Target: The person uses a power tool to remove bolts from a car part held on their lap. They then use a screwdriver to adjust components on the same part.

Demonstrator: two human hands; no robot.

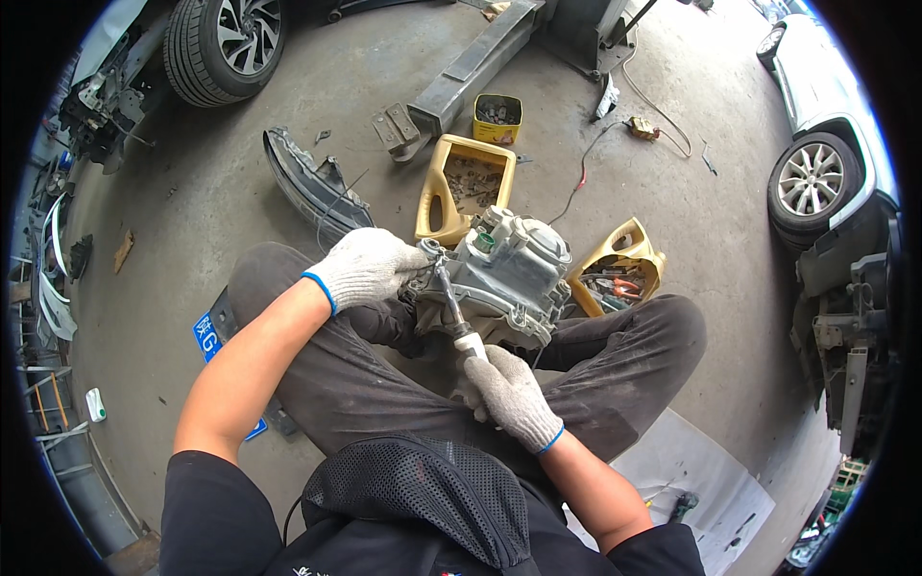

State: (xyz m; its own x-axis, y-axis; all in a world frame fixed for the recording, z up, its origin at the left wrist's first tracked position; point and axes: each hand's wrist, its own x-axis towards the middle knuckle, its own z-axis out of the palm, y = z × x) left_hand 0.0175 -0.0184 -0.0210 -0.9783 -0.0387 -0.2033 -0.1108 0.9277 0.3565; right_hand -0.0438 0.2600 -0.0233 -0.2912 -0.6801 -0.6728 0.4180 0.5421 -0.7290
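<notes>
A grey plastic headlamp housing [509, 264] rests between my bent legs. My gloved left hand [370, 264] is closed at its left-hand mounting tab [427, 252]; exactly what the fingertips pinch is too small to make out. My gloved right hand [504, 394] grips the pale handle of a long metal-shafted tool [454, 317], whose far end reaches that tab beside my left fingertips.
Cut yellow jugs hold small parts [476, 187] and pliers [619, 288]. Around me lie a black trim piece [312, 187], steel lift arm [461, 72], small yellow tin [497, 130], cables, blue plate [206, 336] and white sheet [706, 480]. Cars [812, 187] stand either side.
</notes>
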